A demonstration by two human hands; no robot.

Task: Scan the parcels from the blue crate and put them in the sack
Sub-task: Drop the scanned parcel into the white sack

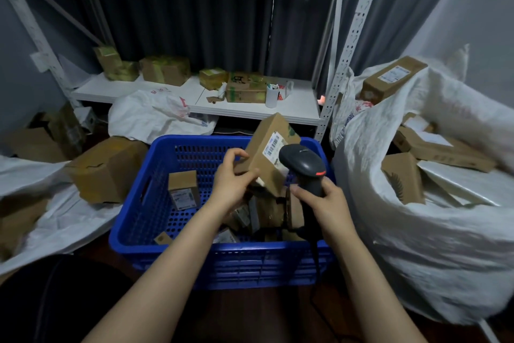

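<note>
A blue perforated crate [155, 209] stands in front of me with several small cardboard parcels in it, one [183, 189] upright at its left. My left hand [232, 184] grips the lower end of a long brown parcel [267, 153] held tilted above the crate, its white barcode label facing right. My right hand [326, 201] grips the handle of a black barcode scanner [303, 167], whose head sits right beside the label. A large white sack [403, 234] at the right holds several boxes.
A white metal shelf rack [339, 70] stands behind the crate with taped boxes and a white cup. Another white sack [155, 114] lies under the shelf. Loose cardboard boxes [108, 167] and white sacking lie to the left. The scanner cable hangs down the crate's front.
</note>
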